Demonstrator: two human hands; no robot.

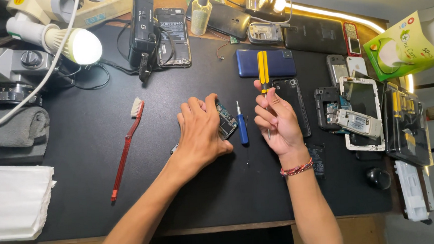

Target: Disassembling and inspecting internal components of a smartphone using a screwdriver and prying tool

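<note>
Black mat (pixel 107 192): phone board (pixel 226 122) under left hand (pixel 200 133).

opened phone (pixel 225 120) mostly hidden, left hand (pixel 201 132)

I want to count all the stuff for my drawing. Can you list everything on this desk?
yellow screwdriver: 1, yellow and black, held upright in the right hand
blue screwdriver: 1, blue handle, on the mat between the hands
opened phone: 1, circuit board showing, under the left hand
toothbrush: 1, red, left of the hands
blue phone: 1, flat, behind the yellow screwdriver
white phone frame: 1, right side
lamp bulb: 1, white, lit, top left
spray bottle: 1, clear, top middle
grey cloth: 1, left edge
green box: 1, top right
black mat: 1, covers the desk
left hand: 1, on the opened phone
right hand: 1, red wrist band
</note>
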